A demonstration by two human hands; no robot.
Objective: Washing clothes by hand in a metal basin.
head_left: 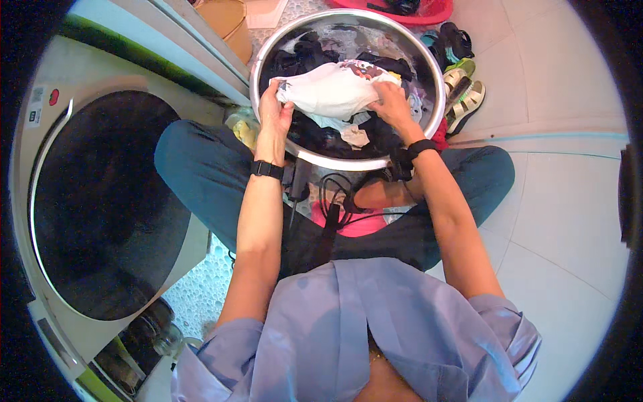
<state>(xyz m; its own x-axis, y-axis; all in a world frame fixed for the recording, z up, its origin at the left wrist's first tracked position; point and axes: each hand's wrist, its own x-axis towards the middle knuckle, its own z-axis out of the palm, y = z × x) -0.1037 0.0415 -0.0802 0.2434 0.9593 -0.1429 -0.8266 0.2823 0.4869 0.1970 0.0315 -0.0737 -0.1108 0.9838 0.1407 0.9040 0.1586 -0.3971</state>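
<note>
A white garment with a dark and reddish print [328, 90] is stretched between my two hands, above a large round metal basin [348, 163]. My left hand [273, 110] grips its left end, fingers closed on the cloth. At its right end my right hand [394, 106] pinches the fabric. Under the garment, dark wet clothes [321, 137] lie in the basin, along with a small beige cloth [355, 137]. Sudsy water [355, 40] shows toward the far side. The garment's exact kind cannot be made out.
A washing machine with a dark round door [107, 201] stands at my left. Shoes [465, 104] sit right of the basin, beside a white tiled wall [562, 80]. Behind it is a red tub [429, 13]. Black cables [335, 201] run between my legs.
</note>
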